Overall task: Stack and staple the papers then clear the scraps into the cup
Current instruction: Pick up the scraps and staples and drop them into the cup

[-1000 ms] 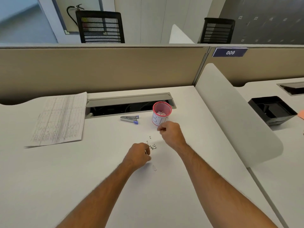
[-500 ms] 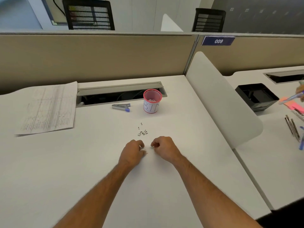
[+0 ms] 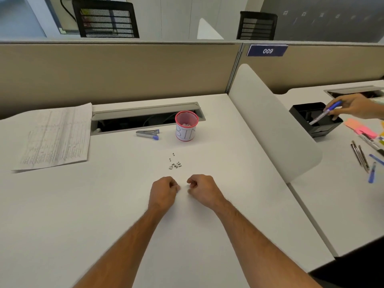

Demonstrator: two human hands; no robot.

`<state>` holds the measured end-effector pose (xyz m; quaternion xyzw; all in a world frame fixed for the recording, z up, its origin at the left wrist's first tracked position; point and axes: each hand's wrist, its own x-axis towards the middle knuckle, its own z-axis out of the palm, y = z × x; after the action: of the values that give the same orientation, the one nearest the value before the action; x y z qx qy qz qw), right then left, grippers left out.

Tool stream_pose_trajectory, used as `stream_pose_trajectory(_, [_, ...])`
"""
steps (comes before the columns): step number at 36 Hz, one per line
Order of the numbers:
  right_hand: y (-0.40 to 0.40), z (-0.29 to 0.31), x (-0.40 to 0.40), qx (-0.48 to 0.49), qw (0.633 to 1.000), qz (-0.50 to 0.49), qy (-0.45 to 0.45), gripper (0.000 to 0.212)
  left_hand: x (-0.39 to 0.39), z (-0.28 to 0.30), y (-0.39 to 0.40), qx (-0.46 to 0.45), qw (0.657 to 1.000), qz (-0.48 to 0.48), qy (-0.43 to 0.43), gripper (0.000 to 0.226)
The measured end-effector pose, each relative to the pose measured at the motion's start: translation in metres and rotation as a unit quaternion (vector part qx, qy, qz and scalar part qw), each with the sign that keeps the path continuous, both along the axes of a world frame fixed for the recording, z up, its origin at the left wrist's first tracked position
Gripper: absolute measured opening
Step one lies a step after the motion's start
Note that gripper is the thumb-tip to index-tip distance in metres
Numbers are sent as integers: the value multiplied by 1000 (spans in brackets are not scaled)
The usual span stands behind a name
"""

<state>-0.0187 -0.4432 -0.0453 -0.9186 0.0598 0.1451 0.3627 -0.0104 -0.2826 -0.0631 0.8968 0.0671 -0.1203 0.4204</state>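
Note:
My left hand (image 3: 164, 190) and my right hand (image 3: 202, 189) rest on the white desk as loose fists, a few centimetres apart, fingertips facing each other. Whether either pinches a tiny scrap I cannot tell. Several small metal staples (image 3: 174, 163) lie scattered just beyond my hands. Farther back stands the pink-rimmed cup (image 3: 185, 132) marked "BIN", with white scraps inside. A grey and blue stapler (image 3: 148, 134) lies to its left. The printed paper stack (image 3: 56, 138) sits at the far left.
An open cable tray (image 3: 145, 119) runs behind the stapler and cup. A white divider panel (image 3: 270, 125) bounds the desk on the right. On the neighbouring desk another person's hand (image 3: 353, 106) holds a blue pen over a black tray (image 3: 311, 119), near sticky notes (image 3: 360, 127) and pens.
My right hand came back from beside the cup to lie next to my left hand. Both hands drew toward me, away from the staples. A small white scrap seen earlier is out of sight.

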Motion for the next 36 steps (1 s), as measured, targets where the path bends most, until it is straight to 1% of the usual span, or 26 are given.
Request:
stream_pose_trajectory(3, [1,1,1,62,998,-19,17,34,-1,5,0,-65,997,39,-3,11])
stream_pose_trajectory(6, [6,6,4,116,993,-36,14,35,-1,17,-1,-97,994,51,-16,12])
stream_pose_trajectory(8, [9,11,7,128,990,-50,6,34,0,24,-2,-110,992,59,-23,12])
stream_pose_trajectory(15, [22,37,22,160,985,-61,-32,13,14,49,1,-138,987,72,-32,13])
stream_pose_trajectory(20, [29,51,35,152,985,-64,-48,11,29,63,7,-133,988,60,-51,13])
stream_pose_trajectory(23, [28,59,48,138,985,-78,-60,11,37,70,8,-129,987,73,-64,9])
stream_pose_trajectory(24, [27,61,54,130,985,-87,-70,12,39,73,7,-124,987,80,-67,12])
stream_pose_trajectory(27, [23,70,73,94,983,-116,-107,15,48,80,9,-101,988,88,-75,22])
stream_pose_trajectory(29, [20,75,87,75,980,-128,-129,16,55,83,11,-82,990,88,-80,24])
stream_pose_trajectory(36, [18,83,127,23,971,-153,-183,22,86,87,21,-31,990,58,-126,19])
